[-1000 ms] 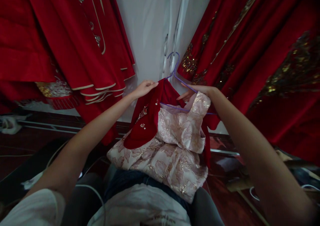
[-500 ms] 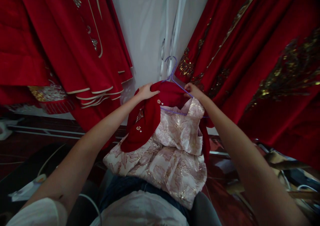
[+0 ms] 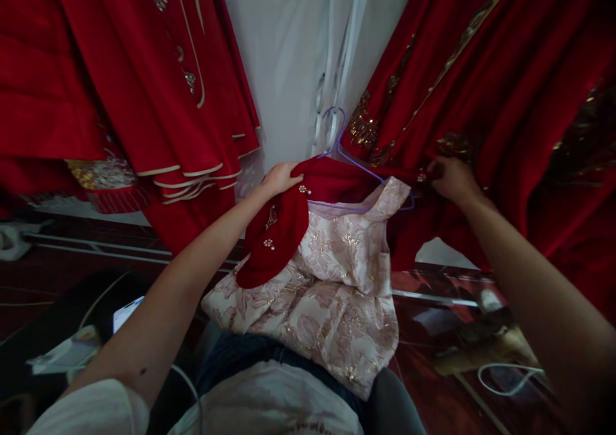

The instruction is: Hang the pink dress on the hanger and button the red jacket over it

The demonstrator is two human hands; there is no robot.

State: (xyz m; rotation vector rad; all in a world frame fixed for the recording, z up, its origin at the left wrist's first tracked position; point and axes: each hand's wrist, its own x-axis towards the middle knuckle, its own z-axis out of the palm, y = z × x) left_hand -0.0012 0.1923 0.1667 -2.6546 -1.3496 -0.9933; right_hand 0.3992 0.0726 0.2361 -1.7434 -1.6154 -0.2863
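Head view: red garments (image 3: 139,95) flank dress (image 3: 332,249) and cape (image 3: 286,226).

At six o'clock, the person's lap (image 3: 235,350) bears a pale floral dress (image 3: 334,316). At eight, a dark surface (image 3: 36,329) carries a lit phone (image 3: 123,314) and white packet (image 3: 60,357). At four, a white cable (image 3: 510,366) loops over the reddish floor (image 3: 416,367)

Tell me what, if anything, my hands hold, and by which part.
The red garment: left hand on its upper edge beside a beaded flower, right hand pinching an edge on the other side.
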